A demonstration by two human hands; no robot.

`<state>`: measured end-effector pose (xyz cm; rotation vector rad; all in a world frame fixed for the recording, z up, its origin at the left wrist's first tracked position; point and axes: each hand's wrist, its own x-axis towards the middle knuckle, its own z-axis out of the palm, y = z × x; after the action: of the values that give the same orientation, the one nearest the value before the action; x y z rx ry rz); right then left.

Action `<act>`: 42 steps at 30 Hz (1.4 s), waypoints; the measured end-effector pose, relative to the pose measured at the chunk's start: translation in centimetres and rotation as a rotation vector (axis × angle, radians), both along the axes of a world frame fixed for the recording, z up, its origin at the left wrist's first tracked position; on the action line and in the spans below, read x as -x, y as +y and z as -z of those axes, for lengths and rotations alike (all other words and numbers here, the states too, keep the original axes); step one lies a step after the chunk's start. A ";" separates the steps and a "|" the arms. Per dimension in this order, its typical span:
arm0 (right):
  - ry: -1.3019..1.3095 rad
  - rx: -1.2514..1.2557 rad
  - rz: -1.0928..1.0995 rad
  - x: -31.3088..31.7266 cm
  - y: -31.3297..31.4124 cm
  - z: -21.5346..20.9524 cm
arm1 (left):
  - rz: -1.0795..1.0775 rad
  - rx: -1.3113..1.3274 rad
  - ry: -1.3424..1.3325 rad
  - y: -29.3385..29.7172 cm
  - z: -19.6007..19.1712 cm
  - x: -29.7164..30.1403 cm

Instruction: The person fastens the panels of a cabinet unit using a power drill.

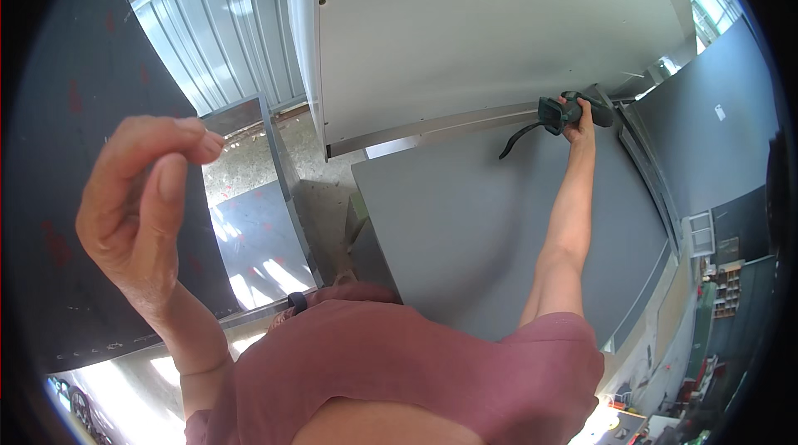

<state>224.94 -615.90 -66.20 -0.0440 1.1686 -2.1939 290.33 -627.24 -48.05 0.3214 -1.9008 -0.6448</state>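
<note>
At the far right, my right hand [579, 117] is wrapped round a dark green and black hand-held power tool [550, 113]. My arm stretches out over a broad grey panel, and a black strap or cable hangs from the tool's left side. The tool is up against the lower edge of a large pale panel [499, 21]; whether it touches is unclear. On the left, my left hand [137, 204] is raised in front of a dark board, with its fingers curled in and the thumb close to them. Anything small inside those fingers is hidden.
The grey panel [465, 221] lies below my right arm. A dark board [75, 154] with red marks stands at left. Between them are a metal frame [283, 154] and concrete floor. Ribbed metal sheeting [216, 21] rises behind; another grey panel [706, 121] stands at right.
</note>
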 end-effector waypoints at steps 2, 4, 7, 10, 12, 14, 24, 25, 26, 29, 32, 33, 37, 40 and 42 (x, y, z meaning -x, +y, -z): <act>0.002 -0.013 -0.033 -0.2 0.5 0.3 | -0.039 -0.018 -0.043 0.3 0.8 -0.5; 0.033 -0.150 0.088 -0.6 0.6 0.6 | -0.055 -0.025 -0.050 0.6 1.2 -1.1; 0.170 -0.272 -0.060 -0.1 2.5 0.9 | -0.071 0.000 0.010 0.9 1.3 -2.9; 0.124 -0.260 -0.048 -0.8 4.0 1.2 | -0.037 0.047 0.006 0.6 1.4 -4.0; 0.103 -0.274 -0.001 -5.1 2.1 0.6 | -0.042 0.059 0.000 1.0 1.4 -4.3; -0.001 -0.124 -0.183 -8.5 2.1 -0.2 | -0.039 0.048 0.014 1.2 1.5 -4.2; 0.121 -0.204 -0.416 -17.8 0.9 0.0 | 0.019 0.103 -0.031 2.0 2.7 -5.2; 0.119 -0.202 -0.426 -18.4 0.8 -0.2 | 0.027 0.080 0.003 2.0 2.9 -4.9; 0.125 -0.199 -0.461 -20.2 0.7 -0.6 | 0.010 0.076 -0.007 2.1 3.1 -5.3; 0.111 -0.205 -0.546 -24.7 -0.2 -1.2 | -0.005 0.006 0.005 2.4 4.2 -6.1; 0.093 -0.208 -0.647 -27.0 -1.3 -0.3 | -0.069 -0.059 -0.064 3.0 5.0 -5.7; 0.068 -0.229 -0.647 -27.4 -1.5 -0.1 | -0.083 -0.088 -0.053 3.5 5.1 -5.1; 0.035 -0.277 -0.732 -30.2 -3.7 0.2 | -0.123 -0.114 -0.143 5.0 5.2 -7.0; 0.068 -0.287 -0.727 -29.8 -2.8 0.2 | -0.125 -0.113 -0.146 6.4 4.7 -7.3; 0.068 -0.278 -0.739 -30.8 -2.3 -0.7 | -0.151 -0.114 -0.124 7.6 4.1 -7.9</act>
<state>255.79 -618.19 -65.54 -0.3724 1.2320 -1.3863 298.20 -619.68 -52.18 0.5835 -1.9386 -0.6455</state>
